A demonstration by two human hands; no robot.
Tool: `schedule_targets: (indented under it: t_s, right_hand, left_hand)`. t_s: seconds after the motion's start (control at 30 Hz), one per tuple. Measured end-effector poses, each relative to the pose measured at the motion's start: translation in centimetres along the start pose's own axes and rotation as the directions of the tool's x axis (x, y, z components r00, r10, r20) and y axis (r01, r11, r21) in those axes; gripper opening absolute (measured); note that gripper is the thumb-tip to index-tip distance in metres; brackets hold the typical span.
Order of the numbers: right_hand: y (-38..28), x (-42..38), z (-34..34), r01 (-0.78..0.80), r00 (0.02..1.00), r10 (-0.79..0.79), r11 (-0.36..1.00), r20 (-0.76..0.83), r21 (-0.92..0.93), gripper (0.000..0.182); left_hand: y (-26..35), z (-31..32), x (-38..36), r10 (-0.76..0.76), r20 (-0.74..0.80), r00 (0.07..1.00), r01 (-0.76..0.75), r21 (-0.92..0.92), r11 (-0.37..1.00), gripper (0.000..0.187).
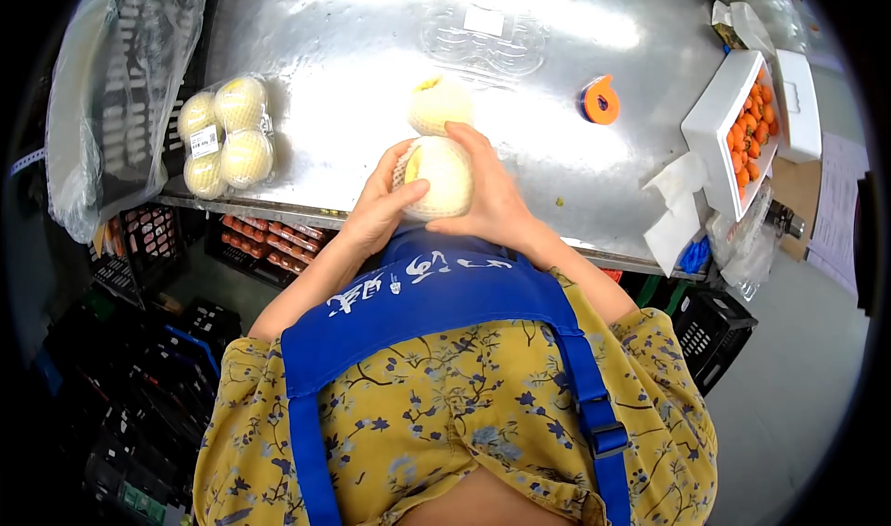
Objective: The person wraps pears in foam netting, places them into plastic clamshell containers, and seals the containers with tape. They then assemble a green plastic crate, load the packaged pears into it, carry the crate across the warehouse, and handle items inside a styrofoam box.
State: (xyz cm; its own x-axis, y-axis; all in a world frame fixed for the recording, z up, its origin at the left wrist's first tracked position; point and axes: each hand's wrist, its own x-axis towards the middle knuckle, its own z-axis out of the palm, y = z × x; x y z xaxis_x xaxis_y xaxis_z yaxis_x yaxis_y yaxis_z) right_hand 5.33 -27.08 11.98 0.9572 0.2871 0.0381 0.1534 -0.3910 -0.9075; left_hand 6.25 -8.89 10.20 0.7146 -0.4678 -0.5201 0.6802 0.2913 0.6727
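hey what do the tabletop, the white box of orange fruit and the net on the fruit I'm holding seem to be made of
Tabletop: bare metal, perhaps stainless steel, going by its grey sheen and bright reflections. White box: likely foam, matte, judging by its thick, smooth walls. Net: probably soft plastic foam, matte, since its pale open mesh hugs the round shape beneath.

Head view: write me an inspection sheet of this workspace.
Surface: shiny metal table with bright glare patches.
Job's things: fruit in foam netting, held; second netted fruit just beyond it; labelled four-fruit pack to the left.
Clutter: orange tape roll, clear plastic tray, crumpled white paper.
Hands: left hand and right hand, both around the held fruit.
Cables: nothing seen.
Surroundings: white box of small orange fruit at right; black crate below.
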Motion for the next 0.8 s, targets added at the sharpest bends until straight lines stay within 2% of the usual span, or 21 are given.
schedule_targets:
  t_s: [0.07, 0.17, 0.23, 0.3, 0.37, 0.47, 0.57, 0.67, 0.77, 0.8]
  right_hand:
    - [1.1, -0.4, 0.9, 0.005, 0.997, -0.001, 0.999, 0.08, -0.045, 0.087]
    - [1.4, -0.4, 1.8, 0.027, 0.989, -0.007, 0.991, 0.15, -0.134, 0.083]
    - [0.9, 0.1, 2.1, 0.073, 0.992, -0.05, 0.976, 0.119, -0.203, 0.079]
    - [0.8, 0.5, 2.4, 0.129, 0.988, -0.098, 0.946, 0.117, -0.299, 0.076]
    - [1.3, 0.7, 2.8, 0.195, 0.978, -0.145, 0.888, 0.148, -0.416, 0.075]
    - [3.7, 0.7, 4.0, 0.311, 0.948, -0.227, 0.81, 0.223, -0.497, 0.079]
    - [3.9, 0.7, 4.0, 0.341, 0.938, -0.255, 0.797, 0.233, -0.498, 0.074]
    - [1.8, 0.9, 1.0, 0.161, 0.986, -0.169, 0.952, -0.006, -0.261, 0.067]
    - [4.8, -1.0, -1.0, -0.067, 0.929, -0.062, 0.942, -0.364, -0.329, 0.068]
    - [6.4, -1.4, -1.3, -0.137, 0.906, -0.046, 0.909, -0.42, -0.393, 0.067]
  left_hand:
    - [-1.0, -0.3, -0.1, 0.042, -0.036, 0.998, -0.04, 0.043, 0.998, 0.068]
    - [-1.4, -1.3, -0.2, 0.078, -0.082, 0.994, -0.052, 0.286, 0.957, 0.067]
    - [-2.2, -1.9, 0.0, 0.207, -0.1, 0.973, -0.144, 0.437, 0.888, 0.068]
    - [-2.8, -2.6, 0.4, 0.303, -0.082, 0.949, -0.19, 0.619, 0.763, 0.07]
    - [-3.0, -3.3, 1.0, 0.359, -0.033, 0.933, -0.19, 0.801, 0.567, 0.072]
    - [-4.0, -3.7, 1.5, 0.411, -0.006, 0.912, -0.206, 0.858, 0.47, 0.074]
    - [-3.9, -3.7, 1.0, 0.392, -0.048, 0.919, -0.131, 0.899, 0.418, 0.076]
    - [-2.8, -3.2, -0.1, 0.545, -0.001, 0.838, -0.233, 0.903, 0.361, 0.083]
    - [-2.0, -3.3, -0.2, 0.527, 0.303, 0.794, -0.37, 0.929, 0.025, 0.089]
    - [-2.0, -3.4, 0.0, 0.494, 0.396, 0.774, -0.413, 0.907, -0.079, 0.089]
